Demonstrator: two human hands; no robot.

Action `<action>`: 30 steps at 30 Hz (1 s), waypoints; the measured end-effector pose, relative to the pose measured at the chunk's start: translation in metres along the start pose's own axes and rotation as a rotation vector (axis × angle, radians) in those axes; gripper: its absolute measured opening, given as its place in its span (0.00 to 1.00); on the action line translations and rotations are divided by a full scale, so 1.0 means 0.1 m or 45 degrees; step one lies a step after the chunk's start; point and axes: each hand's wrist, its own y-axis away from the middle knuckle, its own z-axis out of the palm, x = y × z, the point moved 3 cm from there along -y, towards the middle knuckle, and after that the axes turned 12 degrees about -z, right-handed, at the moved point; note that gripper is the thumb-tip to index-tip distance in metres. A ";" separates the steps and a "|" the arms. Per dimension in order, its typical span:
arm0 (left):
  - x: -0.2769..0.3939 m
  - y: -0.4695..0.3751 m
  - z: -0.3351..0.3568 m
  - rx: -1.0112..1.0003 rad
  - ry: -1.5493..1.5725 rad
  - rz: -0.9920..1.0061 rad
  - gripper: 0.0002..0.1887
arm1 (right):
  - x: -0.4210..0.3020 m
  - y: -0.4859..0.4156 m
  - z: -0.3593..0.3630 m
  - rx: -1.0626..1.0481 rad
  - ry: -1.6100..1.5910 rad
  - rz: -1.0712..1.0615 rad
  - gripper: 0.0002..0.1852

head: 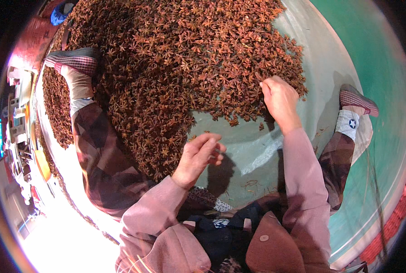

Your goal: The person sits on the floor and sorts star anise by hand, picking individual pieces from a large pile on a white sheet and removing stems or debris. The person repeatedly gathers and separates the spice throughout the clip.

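Note:
A wide heap of star anise pods [175, 61] covers a pale plastic sheet [237, 146] before me. My left hand [201, 155] hovers over the bare part of the sheet, just below the heap's near edge, fingers loosely curled and apart, with nothing visible in it. My right hand [279, 99] is at the heap's right edge, its fingers curled downward and pinched near the pods; whether it holds a pod is hidden. A single pod [261, 126] lies loose on the sheet, left of my right wrist.
My legs spread around the heap, one checked shoe [75, 60] at the left among pods, the other shoe [356, 99] at the right on the sheet. A green surface [384, 143] curves along the right, with red bundled material [390, 228] beyond. A blue object [58, 15] is at upper left.

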 end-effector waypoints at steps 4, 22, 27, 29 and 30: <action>0.27 -0.19 0.45 0.081 -0.141 0.288 0.28 | -0.40 0.45 -0.25 -0.010 -0.664 -0.113 0.06; 0.52 0.68 -0.13 -0.090 -1.259 0.656 0.09 | -0.51 1.26 -0.73 -0.618 0.151 -0.466 0.07; 0.70 0.82 -0.74 1.020 -2.000 0.424 0.31 | -0.23 0.38 -0.46 -0.280 -0.387 -0.122 0.19; 0.67 0.67 -0.57 0.670 -1.691 0.713 0.36 | -0.30 -0.08 -0.19 -0.234 -0.384 -0.023 0.20; 0.65 0.56 -0.48 0.568 -1.554 0.681 0.39 | -0.36 -0.22 -0.11 -0.222 -0.296 -0.003 0.20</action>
